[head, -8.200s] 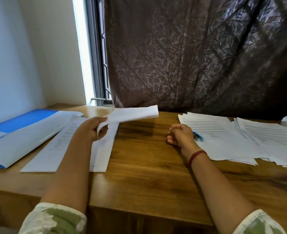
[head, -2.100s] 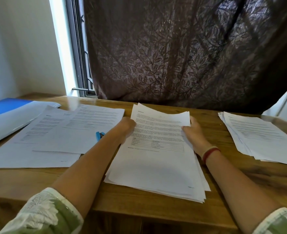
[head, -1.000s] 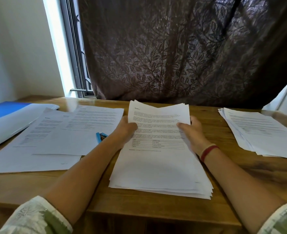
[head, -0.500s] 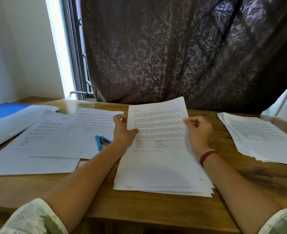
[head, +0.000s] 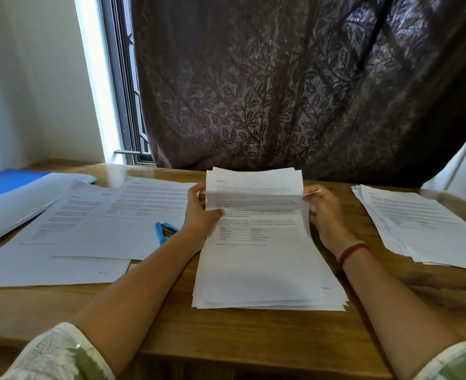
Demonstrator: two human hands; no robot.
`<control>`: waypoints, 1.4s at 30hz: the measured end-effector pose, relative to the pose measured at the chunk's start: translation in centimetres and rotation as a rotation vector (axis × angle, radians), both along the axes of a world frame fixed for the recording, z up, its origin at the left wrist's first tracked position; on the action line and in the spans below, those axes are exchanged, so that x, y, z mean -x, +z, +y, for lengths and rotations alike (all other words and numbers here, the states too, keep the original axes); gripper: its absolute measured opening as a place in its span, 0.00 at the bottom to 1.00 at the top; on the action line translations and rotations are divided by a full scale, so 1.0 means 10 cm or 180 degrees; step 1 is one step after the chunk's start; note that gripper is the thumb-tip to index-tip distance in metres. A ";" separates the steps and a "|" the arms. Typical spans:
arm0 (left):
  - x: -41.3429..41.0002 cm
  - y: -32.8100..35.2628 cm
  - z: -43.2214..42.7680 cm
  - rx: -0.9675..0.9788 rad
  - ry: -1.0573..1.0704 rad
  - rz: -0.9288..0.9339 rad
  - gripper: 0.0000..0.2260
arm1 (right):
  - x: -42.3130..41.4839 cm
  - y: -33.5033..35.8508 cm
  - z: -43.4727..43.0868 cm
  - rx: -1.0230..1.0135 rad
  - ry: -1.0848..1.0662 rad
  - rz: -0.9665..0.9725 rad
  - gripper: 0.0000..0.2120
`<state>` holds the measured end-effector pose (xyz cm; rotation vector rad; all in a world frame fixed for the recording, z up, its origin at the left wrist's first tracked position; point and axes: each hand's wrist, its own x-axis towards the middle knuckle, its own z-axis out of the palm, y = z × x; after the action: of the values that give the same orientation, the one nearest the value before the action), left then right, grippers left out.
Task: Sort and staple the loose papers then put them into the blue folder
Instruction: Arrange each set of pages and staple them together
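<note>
A thick stack of printed papers (head: 264,272) lies in the middle of the wooden table (head: 226,333). My left hand (head: 200,212) grips its upper left edge, thumb on top. My right hand (head: 323,212) pinches the upper right edge. The top sheets are bowed between my hands. A small blue stapler (head: 164,231) lies just left of my left wrist. The blue folder (head: 9,193) lies open at the far left with white sheets in it.
Loose printed sheets (head: 94,226) spread over the table's left half, between folder and stack. Another pile of papers (head: 423,226) sits at the right edge. A dark leaf-patterned curtain (head: 294,86) hangs behind the table, a window at its left.
The raised top sheets have come down and now bow between my hands. Earlier, I had moved this stack from the right to the table's middle and laid the stapler on the left.
</note>
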<state>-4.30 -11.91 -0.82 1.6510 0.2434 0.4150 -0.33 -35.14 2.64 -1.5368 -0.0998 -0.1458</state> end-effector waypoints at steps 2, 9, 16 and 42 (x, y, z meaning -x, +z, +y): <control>0.00 0.00 -0.01 -0.0089 -0.0108 -0.0077 0.26 | -0.01 -0.02 -0.03 -0.0058 0.0225 0.0145 0.11; 0.06 0.05 -0.01 0.0208 -0.0531 -0.0168 0.12 | -0.02 -0.07 -0.09 -0.0250 0.0329 -0.0021 0.05; 0.03 0.05 0.06 -0.0089 -0.0577 -0.0224 0.10 | -0.08 -0.04 -0.15 -0.1184 0.0511 0.0291 0.16; -0.08 -0.04 0.06 -0.1042 -0.0430 -0.0129 0.08 | -0.06 -0.05 -0.13 -0.0201 -0.0655 -0.0511 0.04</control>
<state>-3.49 -11.35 -1.19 1.9643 0.0325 0.4003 0.30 -36.42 2.17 -1.4689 -0.0634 -0.4324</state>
